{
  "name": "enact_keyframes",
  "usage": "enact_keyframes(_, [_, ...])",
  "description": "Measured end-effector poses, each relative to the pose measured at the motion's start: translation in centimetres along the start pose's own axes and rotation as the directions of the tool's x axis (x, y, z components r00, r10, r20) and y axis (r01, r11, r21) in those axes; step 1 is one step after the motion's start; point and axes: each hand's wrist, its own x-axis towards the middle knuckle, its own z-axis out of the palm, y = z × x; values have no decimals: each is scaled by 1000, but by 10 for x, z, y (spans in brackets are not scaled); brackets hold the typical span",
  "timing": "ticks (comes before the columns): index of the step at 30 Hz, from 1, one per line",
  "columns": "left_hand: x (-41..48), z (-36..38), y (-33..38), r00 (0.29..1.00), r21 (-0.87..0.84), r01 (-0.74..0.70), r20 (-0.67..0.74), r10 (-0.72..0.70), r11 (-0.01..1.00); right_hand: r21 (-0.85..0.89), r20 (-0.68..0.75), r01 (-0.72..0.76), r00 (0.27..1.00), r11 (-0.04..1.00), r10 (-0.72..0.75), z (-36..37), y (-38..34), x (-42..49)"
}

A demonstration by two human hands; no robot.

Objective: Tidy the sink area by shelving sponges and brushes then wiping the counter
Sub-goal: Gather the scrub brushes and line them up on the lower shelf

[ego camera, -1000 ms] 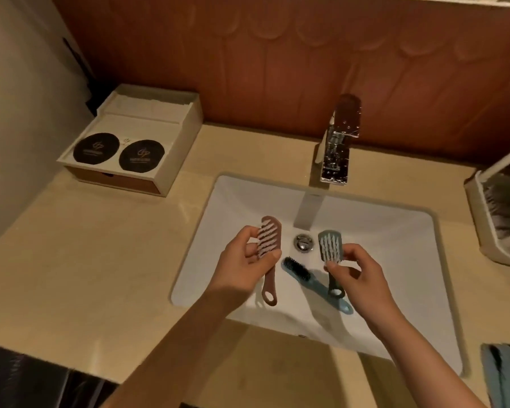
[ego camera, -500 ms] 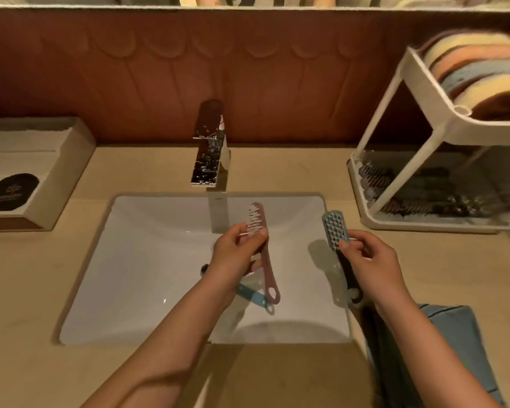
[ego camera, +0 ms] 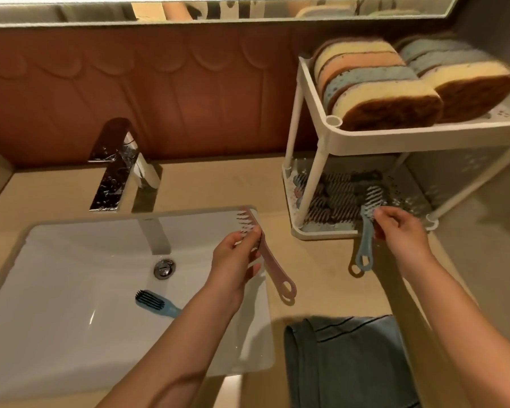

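A white rack (ego camera: 395, 139) with two shelves is standing on the counter (ego camera: 321, 275), to the right of the sink (ego camera: 71, 260). Fat sponges (ego camera: 377, 81) in yellow, orange and blue are sitting on edge in two rows on its top shelf. More brushes (ego camera: 336, 201) are lying in a heap on the bottom shelf. A slanted white post (ego camera: 312, 184) of the rack is crossing in front of that heap on the left. A dark blue brush (ego camera: 153, 303) is lying in the sink below the drain (ego camera: 164, 268), and the left arm (ego camera: 174, 348) is hiding the end of its handle. A shiny tap (ego camera: 115, 166) is leaning over the back of the sink. A folded blue cloth (ego camera: 345, 360) is lying on the counter, right of the sink.

The left hand (ego camera: 236, 260) is curling its fingers and thumb round a pink brush (ego camera: 273, 260) near the bristles. The bristles are pointing left above the sink's right rim, and the long handle is pointing down and right over the counter. The right hand (ego camera: 398, 228) is pinching a light blue brush (ego camera: 365, 231) just below its head. The head is hanging over the front edge of the bottom shelf, and I cannot tell if it is touching anything there. Its looped handle is hanging down over the counter.

The counter is looking smooth and sandy yellow. A brown wall (ego camera: 174, 98) with curvy shapes is running behind it, and a strip of mirror (ego camera: 218, 10) is showing at the top.
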Motion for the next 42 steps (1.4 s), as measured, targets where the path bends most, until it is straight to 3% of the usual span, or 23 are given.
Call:
enact_keyframes(5, [6, 14, -5, 999, -32, 33, -35, -34, 999, -114, -17, 3, 1000, 993, -5, -8, -12, 61])
enact_keyframes(9, [8, 18, -7, 998, -57, 44, -31, -46, 997, -351, 43, -7, 999, 936, 24, -9, -16, 95])
enact_keyframes(11, [8, 23, -8, 999, -59, 38, -22, -39, 998, -428, 86, 73, 995, 901, -40, -9, -17, 111])
enact_keyframes(20, [9, 31, -17, 999, -34, 6, -54, -8, 999, -496, 160, 40, 986, 868, 47, 7, 5, 136])
enact_keyframes(26, [6, 37, -21, 1000, -4, -12, -26, 12, 1000, -599, 141, 124, 989, 791, -47, 3, 16, 134])
enact_keyframes(29, [1, 45, -22, 999, 70, -41, 5, 41, 997, -546, 133, 229, 973, 805, -187, -3, 19, 110])
enact_keyframes(32, [-4, 55, -23, 997, 176, -78, 38, 72, 981, -281, 223, 248, 956, 927, -188, -5, 10, 57])
enact_keyframes(36, [-2, 64, -24, 991, 270, -121, 79, 103, 955, -108, 623, 288, 766, 952, -161, -5, -2, -16])
enact_keyframes(38, [0, 72, -26, 989, 296, -130, 109, 101, 946, -81, 719, 258, 684, 963, -122, -4, 3, -31])
enact_keyframes(42, [2, 88, -31, 984, 314, -148, 145, 107, 938, -124, 668, 369, 718, 921, -198, 3, 18, -38])
